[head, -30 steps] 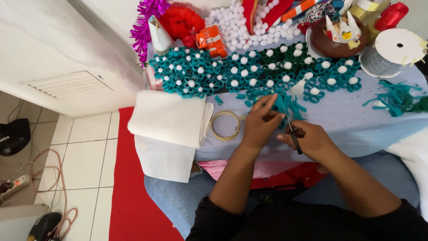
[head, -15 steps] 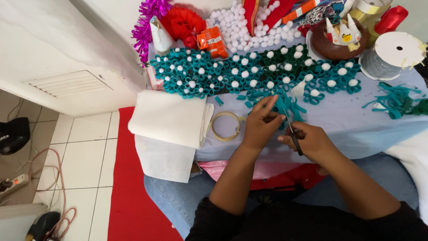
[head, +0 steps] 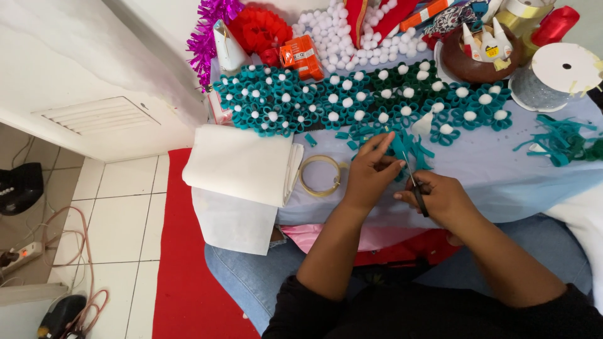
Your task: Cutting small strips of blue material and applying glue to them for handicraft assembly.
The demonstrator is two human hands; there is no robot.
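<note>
Scissors (head: 416, 188) sit gripped in the right hand (head: 443, 199) while the left hand (head: 370, 172) pinches a teal felt strip (head: 408, 147) taut above the surface (head: 502, 169), steadying it between the blades.

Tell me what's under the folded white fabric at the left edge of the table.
Beneath the folded white fabric a single white sheet hangs over the edge of the pale blue tablecloth. Whatever else lies under the stack is covered.
</note>
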